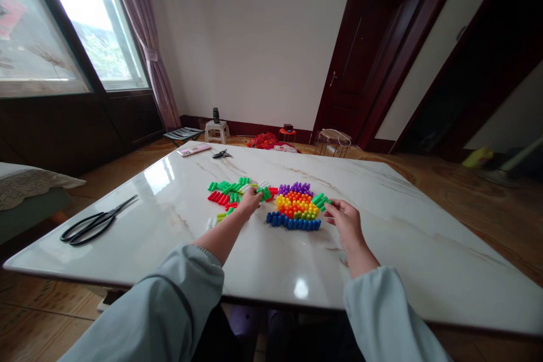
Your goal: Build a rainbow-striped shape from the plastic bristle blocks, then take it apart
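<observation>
My right hand [345, 222] pinches a small cluster of green plastic tubes [320, 201] between thumb and fingers, just right of the coloured block. My left hand [250, 202] is closed at the fingertips on another green tube piece [266, 193]. Between the hands sits a block of rounded pieces in rows: purple [294, 188] at the back, orange and yellow [292, 202] in the middle, blue [293, 222] in front. Loose green tubes [224, 186] and red tubes [219, 198] lie left of my left hand, along with some white and yellow ones, partly hidden by my forearm.
Black-handled scissors [99, 220] lie on the left of the marble-look table [403, 249]. A phone [194, 149] and small pliers [221, 154] rest near its far edge. Beyond are a white stool [216, 131], a round stool [334, 137] and a red pile [263, 140].
</observation>
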Demonstrator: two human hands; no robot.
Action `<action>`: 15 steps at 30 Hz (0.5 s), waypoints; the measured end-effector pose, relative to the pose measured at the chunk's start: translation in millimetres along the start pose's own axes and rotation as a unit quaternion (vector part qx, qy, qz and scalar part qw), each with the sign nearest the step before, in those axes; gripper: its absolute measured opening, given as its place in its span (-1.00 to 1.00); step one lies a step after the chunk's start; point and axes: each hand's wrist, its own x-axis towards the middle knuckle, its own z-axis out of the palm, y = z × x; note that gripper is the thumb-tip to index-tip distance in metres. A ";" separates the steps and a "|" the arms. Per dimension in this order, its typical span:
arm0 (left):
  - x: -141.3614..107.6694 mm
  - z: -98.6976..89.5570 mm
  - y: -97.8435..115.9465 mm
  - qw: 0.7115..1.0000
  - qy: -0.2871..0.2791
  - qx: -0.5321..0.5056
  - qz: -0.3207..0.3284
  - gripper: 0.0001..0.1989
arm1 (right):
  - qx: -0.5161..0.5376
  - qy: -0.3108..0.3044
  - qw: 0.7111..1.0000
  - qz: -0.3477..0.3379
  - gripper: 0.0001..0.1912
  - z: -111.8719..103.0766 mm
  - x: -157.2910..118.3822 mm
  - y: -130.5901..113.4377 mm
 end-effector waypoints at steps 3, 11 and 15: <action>-8.5 -14.9 4.2 1.000 0.000 -0.020 -0.010 -0.81 | -0.022 -0.016 1.000 0.002 -0.67 -6.4 1.3 1.7; -34.1 -54.3 -5.7 0.942 -0.312 0.088 -0.090 -0.62 | -0.233 -0.310 0.917 0.097 -0.88 -28.2 -7.1 26.0; -39.6 -38.6 -12.0 0.921 -0.365 0.125 -0.045 -0.61 | -0.251 -0.340 0.906 0.022 -0.86 -13.0 -12.7 35.4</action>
